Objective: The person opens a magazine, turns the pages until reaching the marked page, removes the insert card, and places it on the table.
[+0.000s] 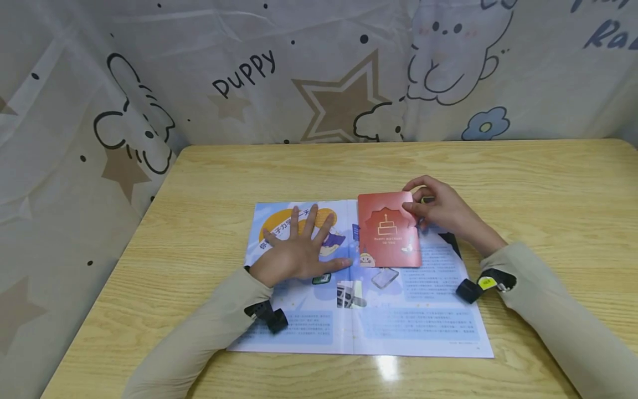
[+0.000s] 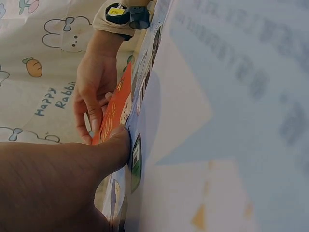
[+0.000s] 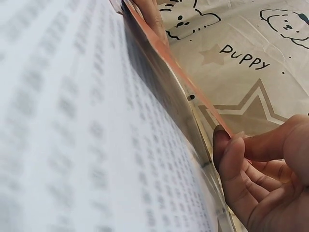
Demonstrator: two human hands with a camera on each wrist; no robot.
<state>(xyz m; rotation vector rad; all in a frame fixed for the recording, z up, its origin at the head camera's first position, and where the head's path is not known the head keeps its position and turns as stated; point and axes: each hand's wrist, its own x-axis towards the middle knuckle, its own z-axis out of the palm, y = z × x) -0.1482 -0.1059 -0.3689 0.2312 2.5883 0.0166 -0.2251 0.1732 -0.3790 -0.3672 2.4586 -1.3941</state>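
An open magazine point(image 1: 418, 327) lies flat on the table, its two pages spread. Over the left page my left hand point(image 1: 298, 252) rests palm down with fingers spread and straight. My right hand point(image 1: 441, 208) pinches a red birthday card point(image 1: 389, 230) by its upper right edge between thumb and fingers. The card, printed with a gold cake, overlaps the upper part of the right page, beside the fold. In the right wrist view the card point(image 3: 193, 92) slants above the page, its edge between thumb and fingertip. In the left wrist view my left thumb point(image 2: 113, 150) overlaps the card's near end.
The wooden table point(image 1: 224, 172) extends around the magazine on all sides. Behind it hangs a pale cloth point(image 1: 199, 33) with cartoon prints, which also covers the left side. Each wrist wears a black strapped camera, such as the one on the right point(image 1: 468, 291).
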